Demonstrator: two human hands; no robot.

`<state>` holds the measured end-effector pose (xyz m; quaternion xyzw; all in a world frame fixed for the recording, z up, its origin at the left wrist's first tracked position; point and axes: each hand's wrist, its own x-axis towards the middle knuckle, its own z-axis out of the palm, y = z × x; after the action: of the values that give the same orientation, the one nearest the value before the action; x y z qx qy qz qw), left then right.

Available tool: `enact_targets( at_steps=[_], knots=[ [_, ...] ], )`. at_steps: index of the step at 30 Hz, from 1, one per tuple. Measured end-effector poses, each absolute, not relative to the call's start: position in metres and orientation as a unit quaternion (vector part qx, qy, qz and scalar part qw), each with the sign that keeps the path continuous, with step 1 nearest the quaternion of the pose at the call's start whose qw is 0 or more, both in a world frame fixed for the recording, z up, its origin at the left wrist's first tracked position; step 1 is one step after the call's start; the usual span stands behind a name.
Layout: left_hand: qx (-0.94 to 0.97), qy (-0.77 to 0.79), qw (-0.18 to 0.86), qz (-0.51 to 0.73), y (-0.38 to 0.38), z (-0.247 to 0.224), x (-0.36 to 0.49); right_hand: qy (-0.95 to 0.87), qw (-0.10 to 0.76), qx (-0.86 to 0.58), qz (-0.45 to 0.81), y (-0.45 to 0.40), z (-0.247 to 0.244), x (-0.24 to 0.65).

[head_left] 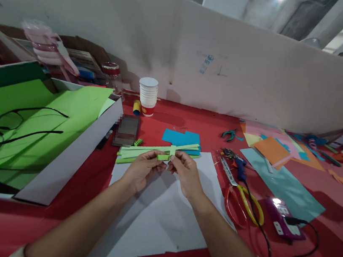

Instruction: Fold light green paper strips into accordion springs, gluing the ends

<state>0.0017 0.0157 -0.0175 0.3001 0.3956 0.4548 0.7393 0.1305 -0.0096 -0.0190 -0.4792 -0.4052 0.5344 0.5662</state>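
"Progress, how far does it look?"

"One bright green strip [163, 157] is already bent, held above the far part of the white paper [158, 220]. The left hand [142, 169] pinches it between thumb and fingers. The right hand [185, 171] pinches a paler piece [172, 150] beside it; if both are joined, I cannot tell."

"And what remains?"

"Loose strips [129, 153] lie across the far edge of the white paper, seemingly not yet folded. Scissors [228, 171] are just right of the white paper."
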Motion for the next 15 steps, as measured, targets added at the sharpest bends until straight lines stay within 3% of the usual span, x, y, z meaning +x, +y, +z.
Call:
enact_targets(
  at_steps=[7, 15],
  knots=[
    [0.365, 0.393, 0.693, 0.481, 0.0154, -0.0226, 0.0018, -0.406, 0.555, -0.491, 0.534, -0.01, -0.0226, 0.126],
    [0.358, 0.374, 0.717, 0.467, 0.0154, -0.0179, 0.0018, -0.416, 0.558, -0.489, 0.526, -0.0107, -0.0235, 0.1279]
  ],
)
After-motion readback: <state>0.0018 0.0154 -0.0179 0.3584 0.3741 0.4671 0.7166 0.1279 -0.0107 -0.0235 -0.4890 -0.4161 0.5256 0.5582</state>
